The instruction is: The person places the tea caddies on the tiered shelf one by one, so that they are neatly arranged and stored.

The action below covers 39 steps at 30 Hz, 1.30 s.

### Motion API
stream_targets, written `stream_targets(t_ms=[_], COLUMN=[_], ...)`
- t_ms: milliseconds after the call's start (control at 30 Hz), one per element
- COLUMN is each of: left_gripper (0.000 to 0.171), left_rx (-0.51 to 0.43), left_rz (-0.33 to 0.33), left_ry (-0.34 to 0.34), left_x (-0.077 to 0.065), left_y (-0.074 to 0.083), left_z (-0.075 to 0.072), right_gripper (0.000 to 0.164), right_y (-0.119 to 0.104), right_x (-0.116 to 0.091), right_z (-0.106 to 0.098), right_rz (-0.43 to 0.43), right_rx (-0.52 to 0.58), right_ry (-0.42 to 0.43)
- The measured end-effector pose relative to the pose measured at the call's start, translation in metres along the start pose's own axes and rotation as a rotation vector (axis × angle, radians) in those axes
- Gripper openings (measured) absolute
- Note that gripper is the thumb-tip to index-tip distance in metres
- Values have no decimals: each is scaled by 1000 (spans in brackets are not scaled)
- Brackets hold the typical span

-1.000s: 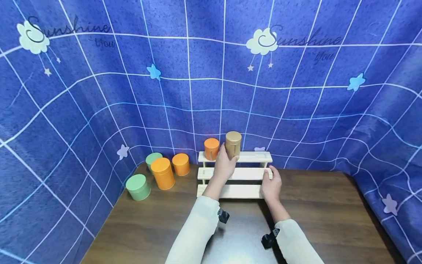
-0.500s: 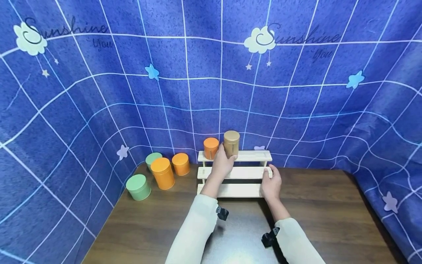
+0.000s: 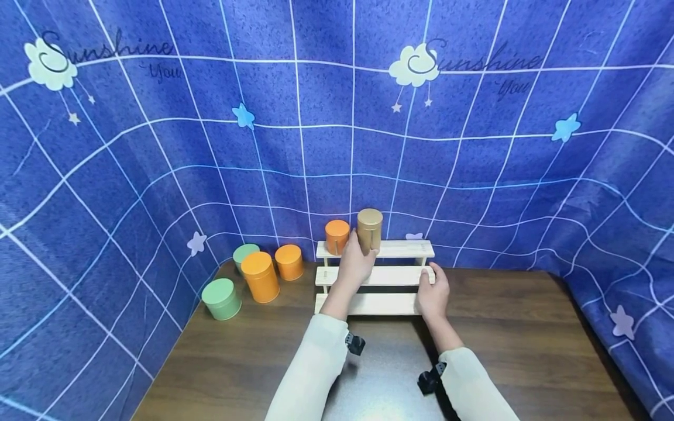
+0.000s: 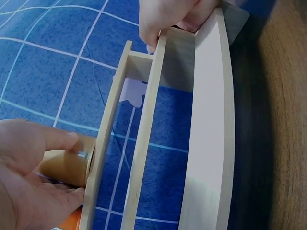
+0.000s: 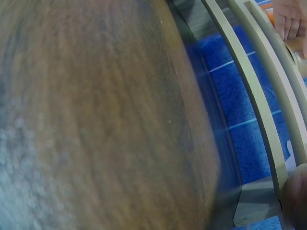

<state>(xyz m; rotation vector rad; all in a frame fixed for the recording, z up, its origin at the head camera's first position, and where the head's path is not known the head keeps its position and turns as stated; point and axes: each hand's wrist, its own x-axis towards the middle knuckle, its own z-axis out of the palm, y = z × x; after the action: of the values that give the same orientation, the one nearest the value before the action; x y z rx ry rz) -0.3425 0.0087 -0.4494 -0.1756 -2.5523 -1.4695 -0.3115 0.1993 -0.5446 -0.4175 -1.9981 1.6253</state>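
A three-step pale wooden display rack (image 3: 389, 304) stands against the blue cloth. On its top step my left hand (image 3: 356, 263) grips a gold canister (image 3: 370, 225), thumb on one side and fingers on the other. In the left wrist view the canister (image 4: 67, 166) has its base against the top board. Just left of it an orange canister (image 3: 337, 237) sits on the same step. My right hand (image 3: 434, 295) holds the rack's right end, thumb at the middle step; its fingers are partly hidden there.
Left of the rack, a tall orange canister (image 3: 260, 277), a short orange canister (image 3: 289, 262) and two green canisters, one in front (image 3: 221, 299) and one behind (image 3: 244, 254), stand on the brown wooden table (image 3: 505, 339). Blue grid-patterned cloth (image 3: 326, 152) rises behind and at both sides.
Both hands keep their holds, on the gold canister and on the rack. The head view has shifted very slightly; otherwise little differs.
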Motion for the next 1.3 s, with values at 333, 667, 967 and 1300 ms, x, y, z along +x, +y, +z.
stream_targets(t_ms=[333, 667, 967, 1300], left_gripper=[81, 79, 76, 76], left_rx=[34, 16, 50, 71], left_rz=[6, 13, 14, 70], left_ry=[10, 15, 47, 83], left_x=[1, -3, -5, -6], left_y=[1, 1, 5, -3], left_z=[0, -2, -1, 5], right_gripper=[43, 43, 43, 44], right_y=[-2, -2, -8, -5], right_x=[-1, -4, -3, -4], right_z=[1, 2, 1, -1], right_rz=[9, 6, 2, 3], right_rx=[10, 1, -7, -24], right_ry=[-4, -7, -6, -14])
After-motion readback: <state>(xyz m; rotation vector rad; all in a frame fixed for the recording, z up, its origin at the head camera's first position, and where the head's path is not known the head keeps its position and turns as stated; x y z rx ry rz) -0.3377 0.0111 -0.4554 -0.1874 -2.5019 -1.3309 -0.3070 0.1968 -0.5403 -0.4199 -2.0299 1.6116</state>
